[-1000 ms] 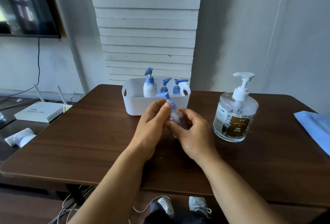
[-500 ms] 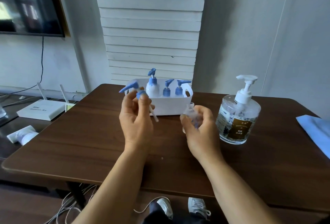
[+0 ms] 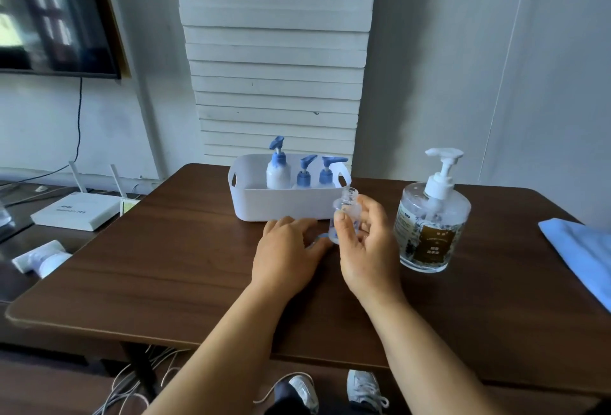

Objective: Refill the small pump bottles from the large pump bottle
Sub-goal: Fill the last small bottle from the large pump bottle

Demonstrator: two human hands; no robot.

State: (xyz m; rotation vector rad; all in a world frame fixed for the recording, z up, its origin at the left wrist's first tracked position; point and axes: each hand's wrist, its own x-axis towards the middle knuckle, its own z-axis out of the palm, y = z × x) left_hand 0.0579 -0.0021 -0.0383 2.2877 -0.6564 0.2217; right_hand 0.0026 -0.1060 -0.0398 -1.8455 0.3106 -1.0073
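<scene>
Gripping: small clear uncapped plastic bottle (image 3: 345, 213) is clasped upright by right hand (image 3: 365, 249) | left hand (image 3: 286, 254) is laid palm-down beside it, grasp unclear | large clear pump bottle (image 3: 429, 226) is stood right of it

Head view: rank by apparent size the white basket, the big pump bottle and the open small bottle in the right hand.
1. White basket
2. Big pump bottle
3. Small bottle, partly hidden by the right hand

The order is plain despite differing nearness.
</scene>
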